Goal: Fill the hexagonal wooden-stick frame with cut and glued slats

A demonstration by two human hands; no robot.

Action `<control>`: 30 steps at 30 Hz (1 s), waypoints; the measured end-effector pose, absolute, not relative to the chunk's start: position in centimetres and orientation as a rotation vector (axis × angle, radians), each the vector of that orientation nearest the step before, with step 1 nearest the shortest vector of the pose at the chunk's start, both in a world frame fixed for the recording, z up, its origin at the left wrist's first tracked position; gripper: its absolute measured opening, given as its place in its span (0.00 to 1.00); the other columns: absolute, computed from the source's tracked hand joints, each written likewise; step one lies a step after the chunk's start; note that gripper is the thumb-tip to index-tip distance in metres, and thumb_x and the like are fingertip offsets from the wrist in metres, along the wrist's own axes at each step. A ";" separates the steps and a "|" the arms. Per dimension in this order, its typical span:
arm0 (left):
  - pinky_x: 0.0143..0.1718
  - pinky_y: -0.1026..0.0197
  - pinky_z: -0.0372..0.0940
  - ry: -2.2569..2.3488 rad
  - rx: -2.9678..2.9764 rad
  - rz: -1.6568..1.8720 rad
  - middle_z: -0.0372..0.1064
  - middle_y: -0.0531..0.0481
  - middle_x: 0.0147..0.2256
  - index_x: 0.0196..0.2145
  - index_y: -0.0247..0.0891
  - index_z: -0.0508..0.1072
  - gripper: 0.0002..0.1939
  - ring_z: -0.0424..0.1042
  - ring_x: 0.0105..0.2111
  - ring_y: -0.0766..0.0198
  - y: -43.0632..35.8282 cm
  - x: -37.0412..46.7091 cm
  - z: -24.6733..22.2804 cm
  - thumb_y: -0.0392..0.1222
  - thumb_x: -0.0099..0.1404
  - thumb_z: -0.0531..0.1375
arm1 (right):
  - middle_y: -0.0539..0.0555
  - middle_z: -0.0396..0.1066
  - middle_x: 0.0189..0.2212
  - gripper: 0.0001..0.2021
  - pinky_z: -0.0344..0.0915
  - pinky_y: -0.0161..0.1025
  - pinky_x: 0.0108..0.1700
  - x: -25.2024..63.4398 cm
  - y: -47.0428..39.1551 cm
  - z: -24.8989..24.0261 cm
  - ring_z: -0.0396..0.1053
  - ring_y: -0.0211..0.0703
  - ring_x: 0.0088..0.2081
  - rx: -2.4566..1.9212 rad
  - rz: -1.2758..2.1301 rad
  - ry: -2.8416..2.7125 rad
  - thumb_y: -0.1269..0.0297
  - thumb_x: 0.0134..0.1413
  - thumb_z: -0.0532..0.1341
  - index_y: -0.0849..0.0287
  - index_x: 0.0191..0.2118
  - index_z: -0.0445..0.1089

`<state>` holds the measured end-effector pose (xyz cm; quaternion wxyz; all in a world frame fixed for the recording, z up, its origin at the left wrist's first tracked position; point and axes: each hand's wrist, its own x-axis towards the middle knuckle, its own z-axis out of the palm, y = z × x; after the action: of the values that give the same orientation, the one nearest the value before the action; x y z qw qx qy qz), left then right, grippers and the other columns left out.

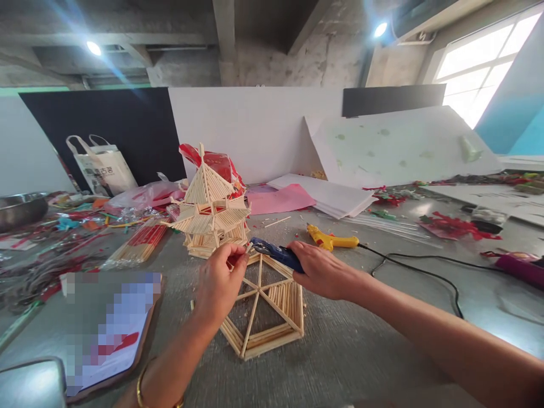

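My left hand (224,277) pinches a small piece of wooden stick (249,247) above the far left side of a hexagonal stick frame (274,341). My right hand (317,268) is closed round the blue handles of a cutting tool (278,253), whose jaws point left and meet the stick near my left fingertips. The frame lies flat, with spokes crossing at its middle and one right-hand section filled with sticks. Just behind my left hand stands a tiered pagoda model (208,212) made of sticks.
A yellow glue gun (334,240) with a black cable lies behind my right hand. To the left are a tablet (123,334), bundled sticks (142,242) and a metal bowl (22,211). Paper sheets (327,194) and red scraps (461,225) lie farther back.
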<state>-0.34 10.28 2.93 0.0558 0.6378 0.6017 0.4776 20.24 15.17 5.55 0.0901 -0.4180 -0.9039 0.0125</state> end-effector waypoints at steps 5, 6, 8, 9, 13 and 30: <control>0.33 0.62 0.63 1.848 1.963 1.443 0.71 0.52 0.29 0.31 0.38 0.69 0.07 0.70 0.28 0.65 10.2 -0.3 3.0 0.43 0.59 0.55 | 0.58 0.68 0.32 0.10 0.54 0.36 0.33 20.1 14.9 5.2 0.66 0.44 0.33 -1.268 0.048 -2.666 0.68 0.47 0.52 0.62 0.38 0.61; 0.33 0.62 0.63 1.853 1.969 1.442 0.71 0.52 0.29 0.32 0.38 0.69 0.07 0.70 0.28 0.65 10.2 -0.3 3.0 0.43 0.59 0.55 | 0.58 0.68 0.33 0.10 0.54 0.36 0.33 20.1 14.9 5.2 0.66 0.44 0.34 -1.269 0.058 -2.667 0.68 0.47 0.52 0.62 0.38 0.61; 0.34 0.62 0.63 1.862 1.976 1.441 0.71 0.52 0.29 0.32 0.38 0.69 0.06 0.70 0.29 0.65 10.2 -0.3 3.0 0.43 0.59 0.55 | 0.58 0.68 0.33 0.10 0.54 0.36 0.33 20.0 14.8 5.2 0.66 0.44 0.34 -1.280 0.076 -2.663 0.69 0.47 0.52 0.63 0.38 0.61; 0.34 0.62 0.63 1.867 1.977 1.440 0.71 0.52 0.29 0.32 0.38 0.69 0.06 0.70 0.29 0.65 10.2 -0.3 3.0 0.43 0.59 0.55 | 0.58 0.68 0.33 0.10 0.54 0.36 0.34 20.0 14.8 5.2 0.66 0.44 0.34 -1.282 0.080 -2.662 0.69 0.47 0.52 0.63 0.38 0.62; 0.33 0.62 0.63 1.862 1.980 1.444 0.72 0.52 0.30 0.32 0.39 0.69 0.06 0.70 0.29 0.65 10.3 -0.2 2.9 0.43 0.59 0.56 | 0.59 0.68 0.34 0.10 0.54 0.36 0.34 20.0 14.7 5.2 0.66 0.44 0.35 -1.261 0.068 -2.662 0.68 0.48 0.52 0.63 0.38 0.61; 0.33 0.63 0.62 1.940 2.006 1.452 0.71 0.53 0.28 0.30 0.39 0.68 0.05 0.70 0.28 0.64 10.1 0.2 3.0 0.43 0.57 0.56 | 0.56 0.68 0.29 0.04 0.50 0.36 0.29 19.7 14.2 5.2 0.65 0.41 0.29 -1.281 0.090 -2.642 0.69 0.48 0.51 0.60 0.32 0.59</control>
<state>0.18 10.14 2.99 -0.0022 0.6378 0.6166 0.4616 19.71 14.23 5.23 0.1017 -0.4337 -0.8948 0.0306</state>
